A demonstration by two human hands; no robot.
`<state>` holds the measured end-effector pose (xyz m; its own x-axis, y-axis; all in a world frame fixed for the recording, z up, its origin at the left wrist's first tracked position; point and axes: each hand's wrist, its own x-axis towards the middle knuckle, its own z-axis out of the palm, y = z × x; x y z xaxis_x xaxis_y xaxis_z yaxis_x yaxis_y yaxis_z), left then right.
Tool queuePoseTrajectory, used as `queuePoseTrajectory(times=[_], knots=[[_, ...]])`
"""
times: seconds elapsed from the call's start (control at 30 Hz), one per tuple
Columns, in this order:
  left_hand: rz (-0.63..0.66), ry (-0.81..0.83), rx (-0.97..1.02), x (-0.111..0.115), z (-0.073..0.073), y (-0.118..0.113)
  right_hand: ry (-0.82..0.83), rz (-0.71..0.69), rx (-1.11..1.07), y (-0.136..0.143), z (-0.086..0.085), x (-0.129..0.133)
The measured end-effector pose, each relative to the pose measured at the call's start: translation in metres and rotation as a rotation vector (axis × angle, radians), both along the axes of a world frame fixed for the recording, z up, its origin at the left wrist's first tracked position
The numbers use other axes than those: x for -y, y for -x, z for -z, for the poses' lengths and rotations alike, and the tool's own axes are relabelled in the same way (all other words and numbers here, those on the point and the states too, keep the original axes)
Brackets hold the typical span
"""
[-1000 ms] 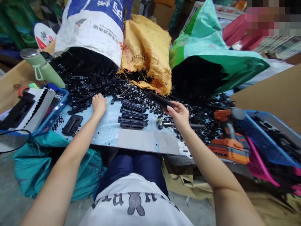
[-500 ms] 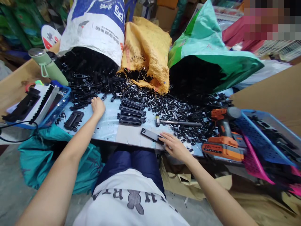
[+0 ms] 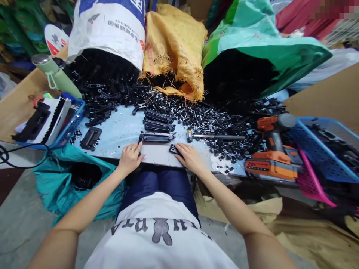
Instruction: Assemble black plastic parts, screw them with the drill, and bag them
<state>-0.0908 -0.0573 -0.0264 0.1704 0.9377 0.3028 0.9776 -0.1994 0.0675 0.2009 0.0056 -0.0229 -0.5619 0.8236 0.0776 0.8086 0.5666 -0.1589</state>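
Observation:
My left hand (image 3: 130,157) is closed on a small black plastic piece (image 3: 140,139), most of it hidden by the fingers. Under the fingers of my right hand (image 3: 190,157) is a flat black plastic bar (image 3: 174,150), pressed at the table's front edge; only its slotted end shows. Between and just beyond the hands lies a stack of long black plastic assemblies (image 3: 157,137). A hammer (image 3: 189,135) with a dark handle rests to the right of them.
Loose black parts and pins (image 3: 196,116) spread beneath a white sack (image 3: 109,41), a yellow sack (image 3: 174,48) and a green sack (image 3: 294,63). At right are an orange cordless drill (image 3: 272,164) and a blue basket (image 3: 331,123). A green bottle (image 3: 60,78) stands left.
My left hand has come from the parts pile to the front edge with a small black piece. My right hand has moved left, and the flat bar is now mostly covered.

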Motion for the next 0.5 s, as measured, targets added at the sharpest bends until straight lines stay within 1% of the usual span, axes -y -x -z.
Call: queuePoseTrajectory(times=[0.1,0.13,0.23,0.3,0.37,0.43,0.5], knots=[[-0.230,0.020,0.097,-0.020,-0.002,-0.010,-0.043,0.036,-0.009,0.007,-0.001,0.000],[-0.284,0.043,0.122,-0.026,-0.003,-0.012,-0.046,0.049,-0.013,0.009,-0.002,0.000],[-0.327,0.058,0.203,-0.035,-0.006,-0.014,-0.002,0.112,-0.083,0.009,-0.011,0.002],[-0.319,0.017,0.291,-0.032,-0.008,-0.015,0.077,0.177,-0.218,0.010,-0.020,0.005],[-0.283,0.021,0.428,-0.025,-0.012,-0.019,0.227,0.229,-0.419,0.015,-0.028,0.008],[-0.185,0.050,0.585,-0.019,-0.018,-0.028,0.445,0.262,-0.633,0.025,-0.034,0.010],[-0.021,0.076,0.684,-0.015,-0.026,-0.040,0.680,0.301,-0.813,0.037,-0.037,0.010]])
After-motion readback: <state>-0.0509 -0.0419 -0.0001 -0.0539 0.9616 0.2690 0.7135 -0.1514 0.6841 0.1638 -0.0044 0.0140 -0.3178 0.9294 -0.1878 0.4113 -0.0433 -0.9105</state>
